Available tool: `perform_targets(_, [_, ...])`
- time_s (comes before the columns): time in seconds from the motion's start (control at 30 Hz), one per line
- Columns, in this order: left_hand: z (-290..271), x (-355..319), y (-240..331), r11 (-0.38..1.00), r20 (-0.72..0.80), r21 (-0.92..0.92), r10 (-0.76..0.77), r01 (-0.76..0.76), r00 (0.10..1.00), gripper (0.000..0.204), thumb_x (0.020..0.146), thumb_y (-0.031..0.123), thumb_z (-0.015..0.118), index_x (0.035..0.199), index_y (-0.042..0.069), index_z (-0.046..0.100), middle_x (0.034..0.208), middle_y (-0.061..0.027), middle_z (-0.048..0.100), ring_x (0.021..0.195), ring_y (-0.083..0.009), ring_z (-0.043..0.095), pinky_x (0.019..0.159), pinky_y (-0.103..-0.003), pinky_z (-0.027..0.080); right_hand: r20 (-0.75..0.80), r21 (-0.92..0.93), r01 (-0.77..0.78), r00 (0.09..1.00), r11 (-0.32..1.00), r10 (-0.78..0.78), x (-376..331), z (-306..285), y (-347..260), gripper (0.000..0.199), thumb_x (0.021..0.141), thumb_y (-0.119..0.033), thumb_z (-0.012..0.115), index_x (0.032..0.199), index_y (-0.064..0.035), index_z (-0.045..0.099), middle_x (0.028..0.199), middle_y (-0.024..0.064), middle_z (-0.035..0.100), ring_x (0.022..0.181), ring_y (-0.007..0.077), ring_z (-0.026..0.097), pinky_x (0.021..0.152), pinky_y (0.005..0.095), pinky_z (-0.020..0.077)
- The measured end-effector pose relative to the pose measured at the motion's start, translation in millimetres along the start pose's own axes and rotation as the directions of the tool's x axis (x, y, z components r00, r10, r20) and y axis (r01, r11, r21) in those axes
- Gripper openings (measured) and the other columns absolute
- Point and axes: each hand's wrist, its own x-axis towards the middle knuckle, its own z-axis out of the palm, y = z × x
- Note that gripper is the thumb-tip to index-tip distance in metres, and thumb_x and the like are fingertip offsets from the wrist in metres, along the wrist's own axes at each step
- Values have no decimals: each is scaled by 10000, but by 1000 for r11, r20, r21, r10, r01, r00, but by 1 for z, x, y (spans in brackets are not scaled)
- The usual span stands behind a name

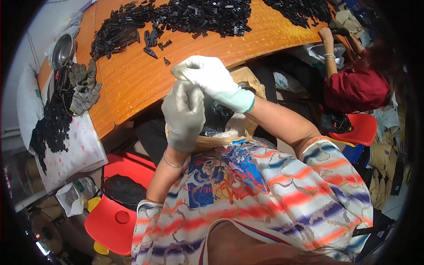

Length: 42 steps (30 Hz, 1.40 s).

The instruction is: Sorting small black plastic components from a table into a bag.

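Both of my hands wear work gloves and meet fingertip to fingertip above the near edge of the wooden table [141, 84]. My left hand [183, 114], in a greyish glove, is closed with its fingers curled. My right hand [211, 79], in a white glove with a mint cuff, pinches just above it. Anything between the fingertips is too small or hidden to make out. Below them, on my lap, a brown bag [252, 83] is spread open with black pieces inside. A large heap of small black plastic pieces [207, 18] covers the table's far side.
A few loose black pieces [166, 61] lie before the heap. At left are a metal bowl [63, 51], grey knit gloves [85, 88] and more black pieces [52, 128]. A co-worker in a red sleeve [355, 90] works at right. Red chairs [110, 225] stand at both sides.
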Motion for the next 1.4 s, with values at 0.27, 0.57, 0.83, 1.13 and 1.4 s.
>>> perform_targets(0.27, [-6,10,3,910,8,333,260,-248,966,92,842,75,577,922,30,573,785,-107,610,698,-246,618,614,-341,479,-117,-222,45,991,974,-72,18,-2,-3,305,876,-307,639,985,-24,674,849,47,676,781,95,626,720,262,504])
perform_targets(0.57, [27,13,48,839,197,427,277,-337,940,458,744,202,752,1160,70,612,987,-166,592,892,-332,581,752,-393,491,-300,-558,61,915,828,-270,55,-11,-20,315,811,-318,551,992,-114,708,1020,120,672,952,289,642,851,361,499])
perform_targets(0.83, [50,26,24,728,208,501,424,-469,881,262,825,171,639,1080,110,646,862,-74,603,711,-254,625,595,-376,504,-292,-618,-68,945,784,-148,61,-32,-18,388,872,-360,527,1144,-116,655,1162,111,632,1071,256,608,956,347,445])
perform_targets(1.13, [66,2,33,898,239,98,397,-429,886,185,741,100,647,922,108,608,812,-101,585,722,-312,603,612,-406,492,192,-110,22,981,994,0,72,-19,2,385,850,-317,665,1098,-25,629,900,144,672,751,186,658,682,310,534])
perform_targets(1.4, [1,22,-11,782,188,360,473,-509,861,219,847,118,592,1054,50,620,946,-165,647,876,-326,639,774,-379,505,47,-786,136,986,603,-161,97,16,20,364,750,-401,667,847,-50,671,850,155,672,815,326,649,721,404,501])
